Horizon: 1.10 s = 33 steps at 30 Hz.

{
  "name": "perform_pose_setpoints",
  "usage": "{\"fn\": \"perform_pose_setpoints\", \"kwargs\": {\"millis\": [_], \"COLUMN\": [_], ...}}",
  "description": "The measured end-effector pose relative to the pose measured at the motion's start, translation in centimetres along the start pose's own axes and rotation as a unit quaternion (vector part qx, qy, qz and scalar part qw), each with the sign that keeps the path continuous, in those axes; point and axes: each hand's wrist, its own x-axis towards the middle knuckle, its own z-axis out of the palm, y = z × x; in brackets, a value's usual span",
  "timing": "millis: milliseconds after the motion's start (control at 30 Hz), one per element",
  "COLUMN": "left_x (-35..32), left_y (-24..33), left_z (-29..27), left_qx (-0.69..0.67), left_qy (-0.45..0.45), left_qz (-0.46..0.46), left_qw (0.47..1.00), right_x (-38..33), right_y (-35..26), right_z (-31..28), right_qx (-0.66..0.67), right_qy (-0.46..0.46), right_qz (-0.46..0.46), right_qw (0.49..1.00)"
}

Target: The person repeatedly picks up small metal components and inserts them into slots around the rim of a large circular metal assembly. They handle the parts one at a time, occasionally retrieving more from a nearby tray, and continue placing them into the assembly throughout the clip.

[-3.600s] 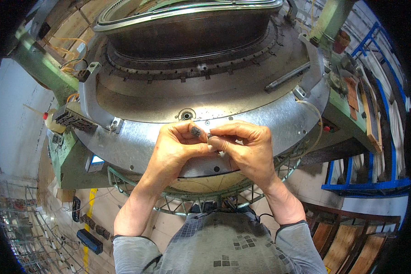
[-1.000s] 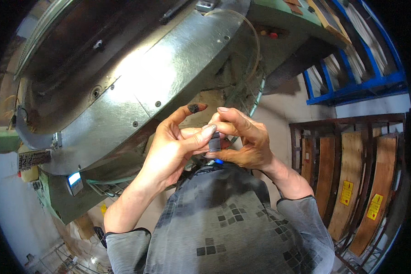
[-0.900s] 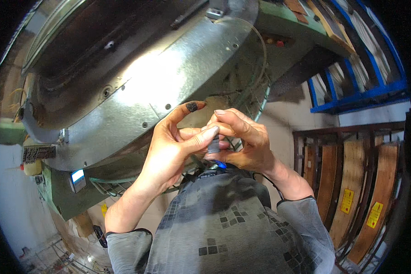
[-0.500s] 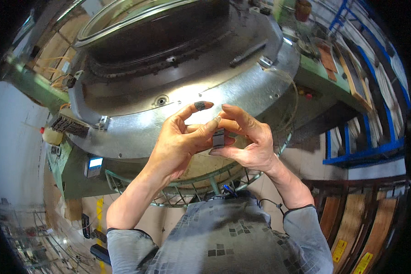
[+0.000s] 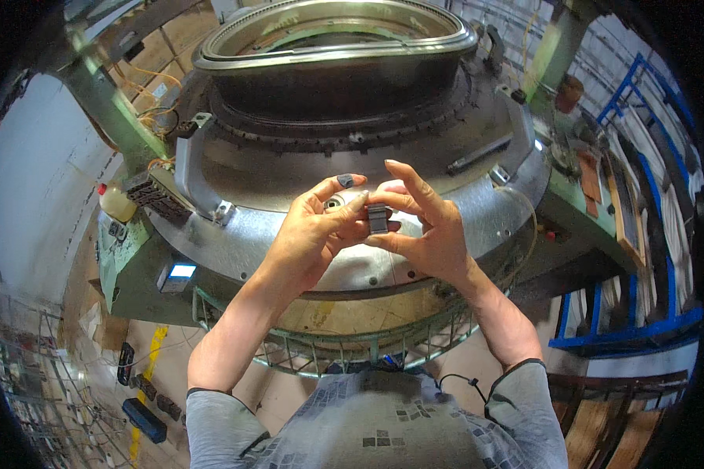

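Note:
Over the metal ring (image 5: pixel 454 228) of a large round machine, my two hands meet at a small dark grey block with ridged bands (image 5: pixel 378 220). My right hand (image 5: pixel 432 228) pinches it, thumb below and a finger above, with the index finger lifted. From the other side, the thumb and curled fingers of my left hand (image 5: pixel 308 231) close on it; its inner end is hidden behind them. A dark wrap (image 5: pixel 345 180) covers part of my left index finger, which points right above the block.
Beyond my hands rises a dark cylinder with a bright toothed rim (image 5: pixel 336 56). A row of dark pieces (image 5: pixel 158 199), a yellowish bottle (image 5: pixel 117 203) and a small lit screen (image 5: pixel 181 271) are left. Below the ring runs a green barred frame (image 5: pixel 374 348); a blue rack (image 5: pixel 630 331) stands right.
The view has shifted, so the machine sits lower and more to the right, with its far rim showing more. Both hands keep the block; my right index finger has lifted away.

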Motion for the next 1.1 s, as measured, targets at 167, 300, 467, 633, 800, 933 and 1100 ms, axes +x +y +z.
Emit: {"fn": "perform_pose_setpoints", "kwargs": {"millis": [167,300,467,633,800,933,1100], "left_x": [2.2,3.9,5.1,5.5,5.8,5.6,5.5], "left_y": [1.1,1.1,1.4,1.0,0.5,0.5,0.5], "left_z": [-2.0,-3.4,-4.6,-4.7,-5.2,-5.4,-5.3], "left_qx": [-0.028,-0.044,-0.030,-0.021,-0.025,-0.034,-0.010], "left_qy": [0.014,0.026,0.040,0.045,0.010,0.002,0.023], "left_qz": [0.014,0.035,0.028,0.031,0.049,0.051,0.013], "left_qw": [0.999,0.998,0.998,0.998,0.998,0.998,1.000], "right_x": [3.2,4.5,5.6,5.4,5.4,5.3,5.4], "right_y": [1.8,3.1,5.0,6.0,5.9,5.2,4.9], "right_z": [0.4,0.4,0.5,0.8,0.5,0.5,0.4], "right_qx": [0.043,0.041,0.044,0.043,-0.028,-0.004,-0.032], "right_qy": [-0.021,-0.052,-0.086,-0.078,-0.067,-0.071,-0.073], "right_qz": [0.048,0.057,0.033,0.024,-0.022,0.001,-0.028], "right_qw": [0.998,0.996,0.995,0.996,0.997,0.997,0.996]}}
